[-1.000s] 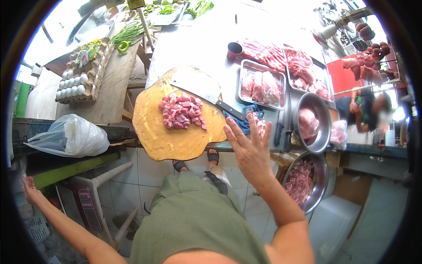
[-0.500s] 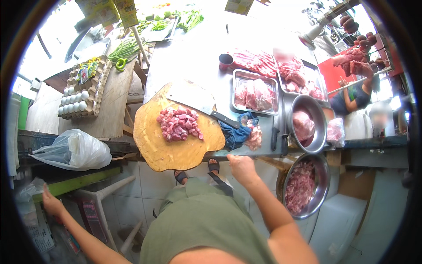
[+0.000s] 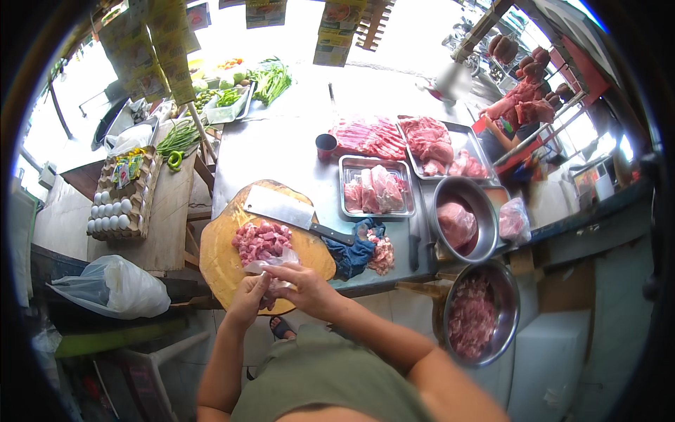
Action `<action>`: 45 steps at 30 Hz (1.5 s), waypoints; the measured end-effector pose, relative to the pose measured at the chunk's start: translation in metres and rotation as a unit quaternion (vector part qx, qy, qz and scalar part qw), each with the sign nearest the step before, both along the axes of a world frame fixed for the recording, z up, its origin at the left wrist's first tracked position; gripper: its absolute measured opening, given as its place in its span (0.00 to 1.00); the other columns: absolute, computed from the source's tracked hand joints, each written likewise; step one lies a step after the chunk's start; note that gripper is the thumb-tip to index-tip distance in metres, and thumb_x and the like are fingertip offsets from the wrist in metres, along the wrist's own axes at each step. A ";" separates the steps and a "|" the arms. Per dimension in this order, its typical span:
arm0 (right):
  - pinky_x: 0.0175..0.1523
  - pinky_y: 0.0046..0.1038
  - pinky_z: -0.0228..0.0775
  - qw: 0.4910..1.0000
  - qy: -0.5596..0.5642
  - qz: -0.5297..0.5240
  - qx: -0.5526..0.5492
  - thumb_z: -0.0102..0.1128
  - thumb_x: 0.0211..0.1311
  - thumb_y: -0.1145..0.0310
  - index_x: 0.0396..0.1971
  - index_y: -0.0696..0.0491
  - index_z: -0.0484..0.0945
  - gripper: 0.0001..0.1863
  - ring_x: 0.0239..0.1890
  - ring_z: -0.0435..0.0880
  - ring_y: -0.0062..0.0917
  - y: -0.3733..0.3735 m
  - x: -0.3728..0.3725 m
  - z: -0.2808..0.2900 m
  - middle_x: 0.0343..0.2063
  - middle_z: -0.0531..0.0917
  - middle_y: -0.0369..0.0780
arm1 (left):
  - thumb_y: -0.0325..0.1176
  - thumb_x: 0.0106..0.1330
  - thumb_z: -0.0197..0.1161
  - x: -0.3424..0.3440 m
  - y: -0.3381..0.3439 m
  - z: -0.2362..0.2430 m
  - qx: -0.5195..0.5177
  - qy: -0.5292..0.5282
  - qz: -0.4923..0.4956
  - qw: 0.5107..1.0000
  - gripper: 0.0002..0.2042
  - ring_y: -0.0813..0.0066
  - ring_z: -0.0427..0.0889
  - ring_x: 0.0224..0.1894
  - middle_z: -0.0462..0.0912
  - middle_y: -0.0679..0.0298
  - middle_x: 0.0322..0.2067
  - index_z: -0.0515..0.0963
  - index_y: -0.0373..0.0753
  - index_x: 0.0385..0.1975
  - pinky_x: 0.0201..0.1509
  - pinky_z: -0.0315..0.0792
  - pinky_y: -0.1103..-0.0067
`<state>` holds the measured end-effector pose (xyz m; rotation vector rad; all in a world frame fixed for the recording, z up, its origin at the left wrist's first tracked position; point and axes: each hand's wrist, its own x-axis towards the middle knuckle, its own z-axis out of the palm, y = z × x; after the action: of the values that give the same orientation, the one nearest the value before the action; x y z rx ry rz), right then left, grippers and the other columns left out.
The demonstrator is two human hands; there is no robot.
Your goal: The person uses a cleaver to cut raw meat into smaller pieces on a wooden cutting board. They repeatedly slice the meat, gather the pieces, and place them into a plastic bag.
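My left hand [image 3: 246, 299] and my right hand [image 3: 308, 288] are together at the near edge of a wooden chopping board [image 3: 216, 257]. Between their pinched fingers is a thin, clear plastic bag [image 3: 270, 263]. Just beyond the bag lies a pile of diced raw meat [image 3: 259, 239], partly hidden by the bag and fingers. A cleaver [image 3: 281, 207] rests flat across the far side of the board, its black handle pointing right. Beside the board sits a crumpled blue cloth [image 3: 348, 261], with pale meat scraps [image 3: 381, 254] next to it.
Metal trays [image 3: 342, 188] of meat and a steel bowl [image 3: 488, 219] stand to the right. A lower steel bowl [image 3: 515, 313] holds sliced meat. At left are an egg carton [image 3: 146, 204] and a stuffed white plastic bag [image 3: 130, 287]. Packets [image 3: 337, 32] hang overhead.
My left hand has come from the far lower left to the board with a clear plastic bag. My right hand has moved left to meet it, and both now grip the bag.
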<state>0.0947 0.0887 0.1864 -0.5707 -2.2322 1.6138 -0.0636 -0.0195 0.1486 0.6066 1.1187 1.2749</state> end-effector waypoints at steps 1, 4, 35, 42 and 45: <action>0.44 0.27 0.74 0.999 -0.002 -0.044 0.014 0.65 0.59 0.76 0.53 0.56 0.79 0.20 0.38 0.83 0.29 0.009 0.008 -0.001 0.39 0.83 0.43 | 0.52 0.74 0.51 0.001 0.006 0.005 0.006 0.003 -0.027 1.000 0.23 0.87 0.67 0.19 0.73 0.71 0.18 0.77 0.38 0.27 0.23 0.61 0.87; 0.40 0.30 0.72 0.991 0.008 -0.130 -0.009 0.65 0.59 0.75 0.39 0.60 0.83 0.09 0.32 0.81 0.31 0.033 0.042 -0.006 0.31 0.83 0.44 | 0.49 0.74 0.53 0.000 0.030 0.003 0.026 0.063 -0.071 0.995 0.21 0.87 0.68 0.21 0.74 0.71 0.19 0.78 0.37 0.28 0.25 0.63 0.86; 0.30 0.20 0.69 0.981 -0.016 -0.183 -0.068 0.57 0.69 0.72 0.37 0.58 0.76 0.05 0.24 0.78 0.15 0.105 0.085 0.019 0.20 0.80 0.35 | 0.36 0.55 0.77 0.078 0.118 -0.018 0.050 -0.021 -0.188 0.981 0.25 0.81 0.77 0.47 0.78 0.66 0.50 0.77 0.33 0.51 0.50 0.73 0.82; 0.26 0.20 0.66 0.936 0.075 -0.341 0.038 0.59 0.68 0.73 0.33 0.59 0.78 0.06 0.20 0.74 0.14 0.129 0.111 0.024 0.17 0.77 0.34 | 0.41 0.53 0.76 0.078 0.120 -0.015 0.207 0.385 -0.067 0.897 0.12 0.66 0.79 0.41 0.84 0.62 0.35 0.82 0.40 0.25 0.51 0.71 0.71; 0.26 0.19 0.65 0.912 0.082 -0.400 0.037 0.59 0.68 0.73 0.32 0.59 0.77 0.06 0.20 0.72 0.14 0.138 0.128 0.023 0.18 0.76 0.33 | 0.34 0.57 0.74 0.074 0.119 -0.011 0.039 0.133 -0.137 0.981 0.11 0.82 0.78 0.33 0.83 0.69 0.31 0.79 0.36 0.24 0.43 0.73 0.78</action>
<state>0.2230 0.2272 0.2098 -1.0972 -1.5889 1.0854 0.0103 0.0997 0.1379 0.9778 1.1585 1.0233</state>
